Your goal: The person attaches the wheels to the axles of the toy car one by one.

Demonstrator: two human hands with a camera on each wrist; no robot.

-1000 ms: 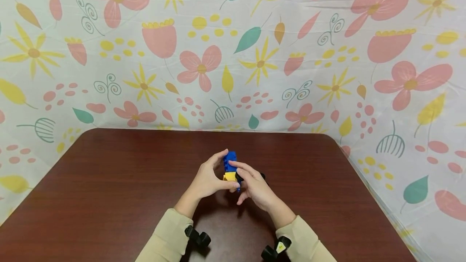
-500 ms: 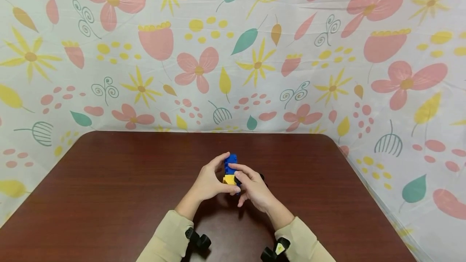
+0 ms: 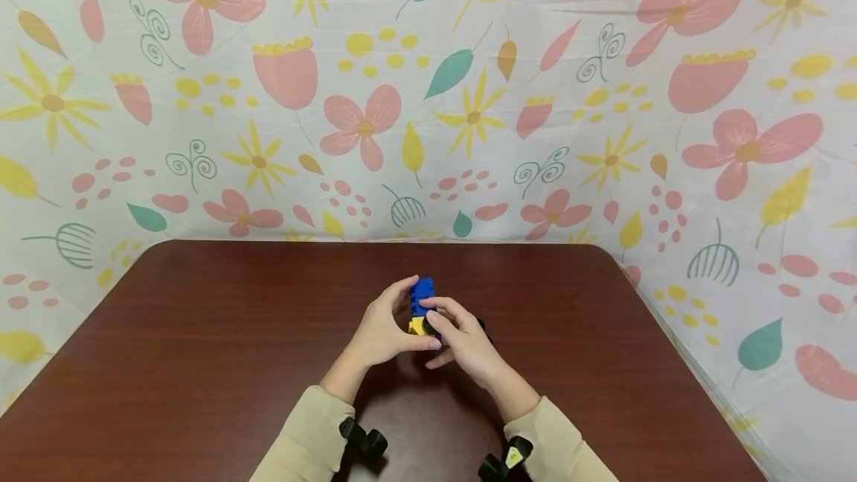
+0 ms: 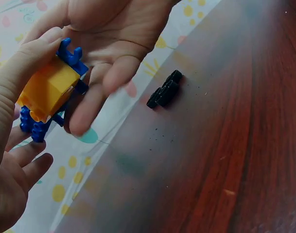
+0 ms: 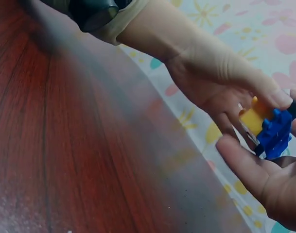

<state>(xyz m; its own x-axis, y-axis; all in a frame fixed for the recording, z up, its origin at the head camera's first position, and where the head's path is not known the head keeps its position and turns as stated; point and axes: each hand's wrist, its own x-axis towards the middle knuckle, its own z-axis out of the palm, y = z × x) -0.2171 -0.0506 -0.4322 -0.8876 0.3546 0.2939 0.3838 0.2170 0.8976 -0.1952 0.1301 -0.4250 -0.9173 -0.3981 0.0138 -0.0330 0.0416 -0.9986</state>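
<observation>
Head view shows our two hands meeting over the middle of the dark red-brown surface (image 3: pixel 201 363), holding a small toy-brick model (image 3: pixel 422 302) between them, lifted just clear of the wood. Our left hand (image 3: pixel 382 329) has its fingers curled round the model, thumb on the near side and fingertips on the far side, so it carries the piece. Our right hand (image 3: pixel 465 341) comes in from the other side; its fingers are partly bent and press against the model's lower end, where a small black part sits under the thumb. From the left wrist we see the model as a yellow block (image 4: pixel 48 90) on a blue frame (image 4: pixel 33 127) with a forked end, and the right hand's fingers there look loosely spread, only touching. A small black wheel piece (image 4: pixel 165 90) lies on the surface beyond our hands, apart from them. From the right wrist the yellow block (image 5: pixel 253 119) and the blue frame (image 5: pixel 274 136) sit pinched at the left hand's fingertips. We judge the risk to lie in that narrow grip: if the right hand pushes at an angle, the model could twist in the left fingers, a brick could pop loose, or the whole thing could drop onto the surface. The flowered cloth (image 3: pixel 428 95) hangs behind.
</observation>
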